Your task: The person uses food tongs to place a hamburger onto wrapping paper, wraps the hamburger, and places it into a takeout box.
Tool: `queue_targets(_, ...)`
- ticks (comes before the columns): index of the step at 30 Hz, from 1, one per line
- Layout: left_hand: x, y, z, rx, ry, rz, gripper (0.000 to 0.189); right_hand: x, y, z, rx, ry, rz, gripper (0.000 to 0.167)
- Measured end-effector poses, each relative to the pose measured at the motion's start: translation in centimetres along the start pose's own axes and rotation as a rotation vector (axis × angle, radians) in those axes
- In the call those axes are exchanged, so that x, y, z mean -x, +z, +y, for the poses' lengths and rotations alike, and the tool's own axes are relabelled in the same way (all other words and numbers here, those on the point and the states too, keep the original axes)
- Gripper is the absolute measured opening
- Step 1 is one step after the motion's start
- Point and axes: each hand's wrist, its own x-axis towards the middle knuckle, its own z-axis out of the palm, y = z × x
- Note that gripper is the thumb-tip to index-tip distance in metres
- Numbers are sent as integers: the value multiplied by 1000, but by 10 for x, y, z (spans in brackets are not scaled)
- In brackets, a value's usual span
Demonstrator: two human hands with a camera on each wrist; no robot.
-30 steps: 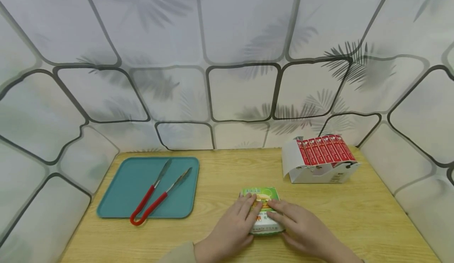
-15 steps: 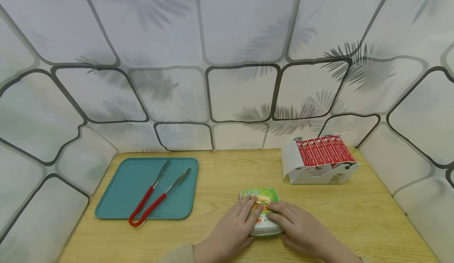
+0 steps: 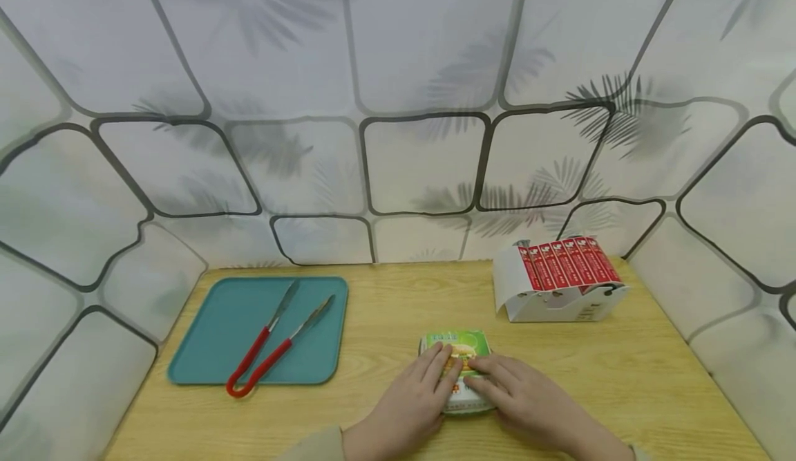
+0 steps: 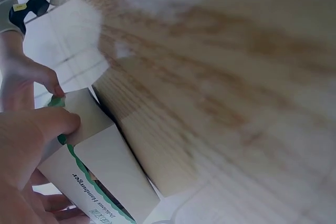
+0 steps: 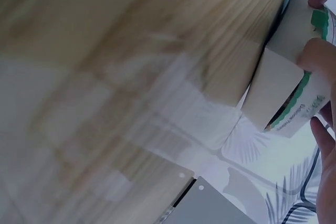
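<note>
A small green-and-white hamburger box [image 3: 469, 342] stands on the wooden table near its front edge, lid down. My left hand [image 3: 413, 392] holds its left side, fingers lying over the lid. On the opposite side, my right hand [image 3: 531, 395] does the same. In the left wrist view the left thumb presses the box's [image 4: 115, 156] side panel near a green tab, and a narrow gap shows along the scalloped green lid edge. From the right wrist view, the right thumb rests on the box [image 5: 275, 85] too. What is inside is too dark to tell.
To the left lies a teal tray [image 3: 218, 323] with open red-handled tongs [image 3: 273, 358]; their bent end overhangs its front edge. Behind and right of the box stands a white carton [image 3: 522, 305] holding several red packs [image 3: 567, 264]. A patterned wall covering [image 3: 429, 164] borders the table.
Both hands stay on the hamburger box, with the fingers shifting only slightly on the lid. The box, tray, tongs and carton keep their places.
</note>
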Motion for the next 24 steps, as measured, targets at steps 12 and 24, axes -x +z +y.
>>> queue_targets(12, 0, 2, 0, -42, 33, -39, 63, 3, 0, 0, 24, 16, -26, 51)
queue_targets(24, 1, -1, -11, 66, 31, -75, 76, 2, -6, 3, -150, 114, -40, 45)
